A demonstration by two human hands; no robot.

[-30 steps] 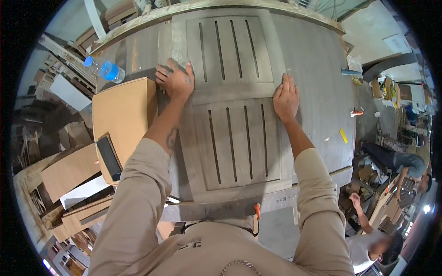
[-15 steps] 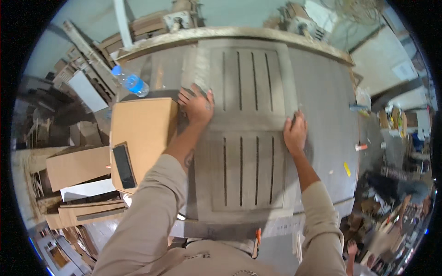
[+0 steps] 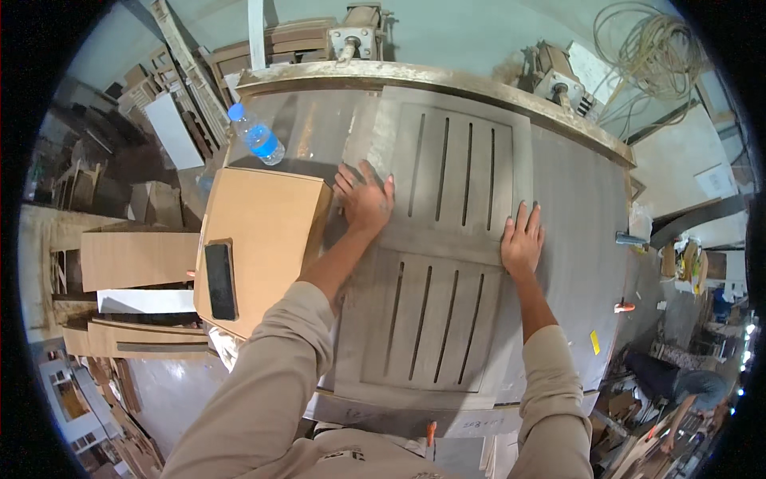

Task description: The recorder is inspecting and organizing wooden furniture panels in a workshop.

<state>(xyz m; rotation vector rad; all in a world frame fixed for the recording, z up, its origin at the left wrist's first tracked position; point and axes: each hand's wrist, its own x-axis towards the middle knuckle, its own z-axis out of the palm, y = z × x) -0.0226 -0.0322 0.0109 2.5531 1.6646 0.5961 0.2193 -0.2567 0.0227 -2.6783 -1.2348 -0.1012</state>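
Two hands lie flat and open on the grey slatted wooden panel, which lies on the grey workbench at frame centre. The left hand presses the panel's left edge; the right hand presses its right edge, fingers spread. Risk: uneven pressure may skew the panel toward the tan cardboard box just beside it at left, or nudge the blue plastic bottle at upper left. Both forearms extend upward from the lower frame.

Slatted panel: laid flat on the tabletop.
Left hand: pressed on the panel's left edge.
Right hand: pressed on its right edge.
Board: left of the panel.
Phone: on the board.
Bottle: behind the board.
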